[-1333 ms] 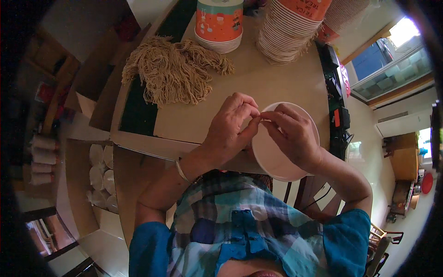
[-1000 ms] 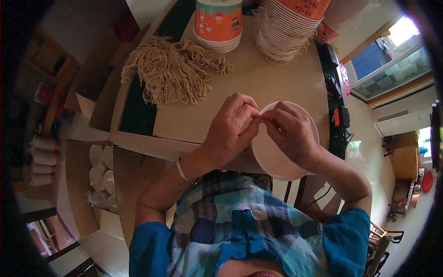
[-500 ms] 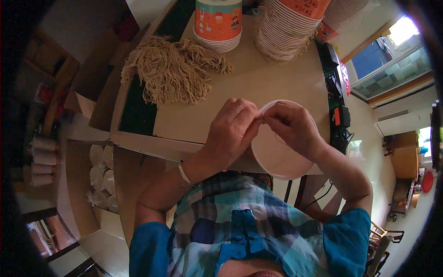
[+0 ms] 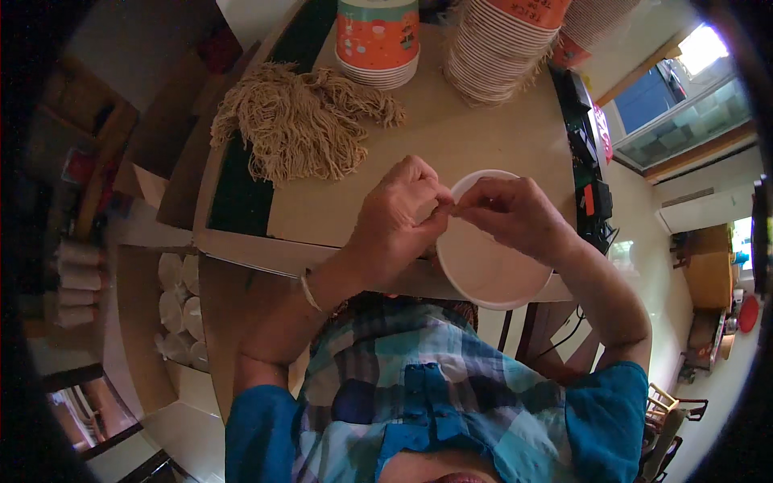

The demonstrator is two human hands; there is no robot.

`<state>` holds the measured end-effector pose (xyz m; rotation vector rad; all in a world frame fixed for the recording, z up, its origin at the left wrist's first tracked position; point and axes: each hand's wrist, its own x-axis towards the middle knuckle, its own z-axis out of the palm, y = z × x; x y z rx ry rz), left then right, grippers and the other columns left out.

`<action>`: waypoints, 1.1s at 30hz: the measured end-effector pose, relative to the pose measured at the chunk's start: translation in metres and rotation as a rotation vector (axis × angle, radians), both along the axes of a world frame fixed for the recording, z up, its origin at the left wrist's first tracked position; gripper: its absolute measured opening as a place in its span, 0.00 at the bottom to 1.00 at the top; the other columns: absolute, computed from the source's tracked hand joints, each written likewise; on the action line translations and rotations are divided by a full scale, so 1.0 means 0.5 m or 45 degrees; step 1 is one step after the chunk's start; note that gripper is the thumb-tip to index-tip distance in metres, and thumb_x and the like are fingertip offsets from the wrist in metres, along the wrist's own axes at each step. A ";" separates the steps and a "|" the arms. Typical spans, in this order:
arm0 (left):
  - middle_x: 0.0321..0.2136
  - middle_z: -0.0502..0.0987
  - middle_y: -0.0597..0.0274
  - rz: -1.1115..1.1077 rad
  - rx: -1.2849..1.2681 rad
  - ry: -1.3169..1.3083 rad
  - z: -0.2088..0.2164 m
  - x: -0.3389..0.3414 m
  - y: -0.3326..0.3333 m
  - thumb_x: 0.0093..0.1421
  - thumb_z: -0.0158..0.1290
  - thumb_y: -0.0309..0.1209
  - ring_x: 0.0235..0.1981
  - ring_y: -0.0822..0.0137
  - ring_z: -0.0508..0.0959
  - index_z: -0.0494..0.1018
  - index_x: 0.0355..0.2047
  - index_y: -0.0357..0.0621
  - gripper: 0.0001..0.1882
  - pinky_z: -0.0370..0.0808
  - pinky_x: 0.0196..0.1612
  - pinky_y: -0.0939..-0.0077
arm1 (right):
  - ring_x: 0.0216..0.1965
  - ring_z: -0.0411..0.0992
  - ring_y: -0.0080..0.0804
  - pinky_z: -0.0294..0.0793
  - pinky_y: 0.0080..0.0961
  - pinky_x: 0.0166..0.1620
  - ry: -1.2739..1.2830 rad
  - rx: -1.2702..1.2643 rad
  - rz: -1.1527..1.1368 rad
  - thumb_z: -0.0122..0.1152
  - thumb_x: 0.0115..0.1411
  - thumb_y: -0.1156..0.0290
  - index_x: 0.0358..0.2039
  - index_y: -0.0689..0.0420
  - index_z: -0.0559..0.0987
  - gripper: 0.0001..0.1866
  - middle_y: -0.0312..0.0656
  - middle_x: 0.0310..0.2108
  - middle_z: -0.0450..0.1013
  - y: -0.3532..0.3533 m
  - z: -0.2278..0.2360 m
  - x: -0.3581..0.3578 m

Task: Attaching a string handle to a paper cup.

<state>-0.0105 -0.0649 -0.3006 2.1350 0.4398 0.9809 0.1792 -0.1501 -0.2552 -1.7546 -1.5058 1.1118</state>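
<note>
A white-lined paper bucket (image 4: 491, 270) rests at the table's near edge, its round mouth facing up toward me. Over its upper-left rim my left hand (image 4: 403, 213) and my right hand (image 4: 515, 213) meet, thumbs and forefingers pinched tip to tip. Whatever sits between the fingertips is too small to make out. My right hand hangs across the bucket's mouth and hides part of the inside; my left hand is just outside the rim. Beyond my left hand lies a heap of beige twine lengths (image 4: 298, 125).
A short stack of orange-and-teal paper buckets (image 4: 377, 40) stands at the back. To its right is a tall leaning bucket stack (image 4: 499, 56) with twine on its sides. Black devices (image 4: 594, 197) line the right edge. An open carton (image 4: 145, 322) at left holds white rolled packs.
My left hand has turned slightly, its fingers lifting and spreading a little while the pinch stays. Both hands and the bucket have shifted slightly left.
</note>
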 end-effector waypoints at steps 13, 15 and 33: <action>0.31 0.70 0.62 -0.051 -0.169 0.014 0.003 0.004 0.011 0.50 0.60 0.18 0.34 0.69 0.75 0.76 0.31 0.40 0.08 0.74 0.40 0.77 | 0.27 0.70 0.16 0.72 0.20 0.33 0.056 0.153 0.002 0.66 0.57 0.68 0.33 0.59 0.81 0.09 0.35 0.24 0.75 -0.002 -0.034 0.002; 0.32 0.70 0.59 -0.063 -0.207 0.017 0.003 0.004 0.011 0.50 0.57 0.17 0.35 0.66 0.76 0.76 0.31 0.38 0.08 0.75 0.40 0.75 | 0.28 0.70 0.16 0.71 0.19 0.33 0.201 0.192 -0.021 0.65 0.57 0.71 0.32 0.60 0.80 0.07 0.34 0.25 0.74 -0.001 -0.043 0.000; 0.34 0.72 0.67 -0.410 -0.972 -0.004 -0.024 -0.004 0.036 0.57 0.60 0.22 0.36 0.78 0.72 0.79 0.32 0.37 0.03 0.70 0.40 0.84 | 0.26 0.70 0.21 0.70 0.22 0.30 0.035 0.261 -0.060 0.60 0.59 0.74 0.36 0.60 0.74 0.06 0.39 0.25 0.72 -0.003 -0.034 -0.021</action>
